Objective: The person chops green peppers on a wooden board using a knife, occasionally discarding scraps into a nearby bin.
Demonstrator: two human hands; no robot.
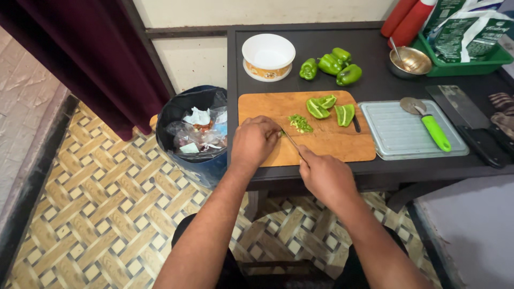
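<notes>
Both forearms come up from the bottom edge and reach forward over the patterned floor to a dark table. Closest of the two, the right hand is closed around the handle of a knife, knuckles up, wrist bent slightly inward; the thin blade runs away from it up and to the left, its tip near the left hand. Curled into a loose fist, the left hand presses knuckles-up on a wooden cutting board; whether anything is pinched under its fingers cannot be told. Just beyond the left hand's fingertips, beside the blade, lies a small heap of chopped green pepper. Further out from both hands on the same board sit three pepper halves, cut sides up. Past the board, whole green peppers lie in a cluster, with a white bowl beyond the left hand. To the right of the right hand rests a ridged metal tray carrying a green-handled cutter. Left of the left hand, below table level, stands a lined bin.
</notes>
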